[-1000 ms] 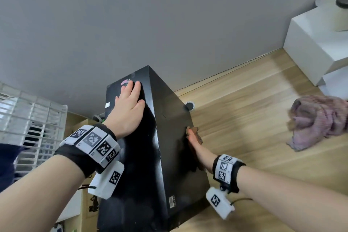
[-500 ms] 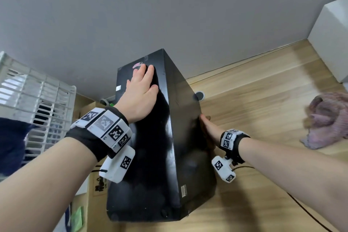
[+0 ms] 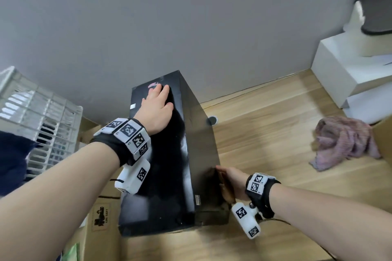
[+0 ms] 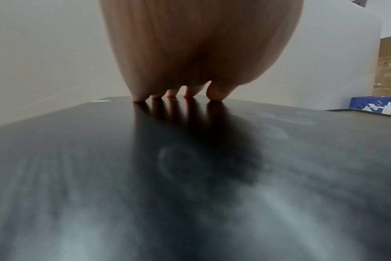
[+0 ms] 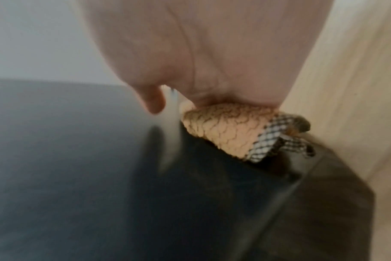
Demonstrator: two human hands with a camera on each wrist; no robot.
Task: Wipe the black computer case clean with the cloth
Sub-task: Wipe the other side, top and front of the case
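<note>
The black computer case (image 3: 167, 197) stands upright on the wooden floor, its glossy top (image 4: 190, 176) smeared with dust marks. My left hand (image 3: 158, 108) lies flat on the far part of that top, fingertips (image 4: 214, 93) touching the surface. My right hand (image 3: 230, 178) presses a tan cloth with a checked edge (image 5: 223, 130) against the case's right side panel (image 5: 78, 159), low and near the end closest to me. In the head view the cloth (image 3: 226, 188) shows as a brown strip between palm and panel. The right fingers are hidden behind the palm.
A crumpled pink cloth (image 3: 347, 142) lies on the floor to the right, beside a cardboard edge (image 3: 384, 140). White boxes (image 3: 350, 70) stand at the back right. A white slatted crate (image 3: 40, 116) and a cardboard box (image 3: 99, 218) sit left of the case. A grey wall rises behind.
My right hand has slid the cloth along the side panel toward me and lower. My left hand has stayed flat on the top.
</note>
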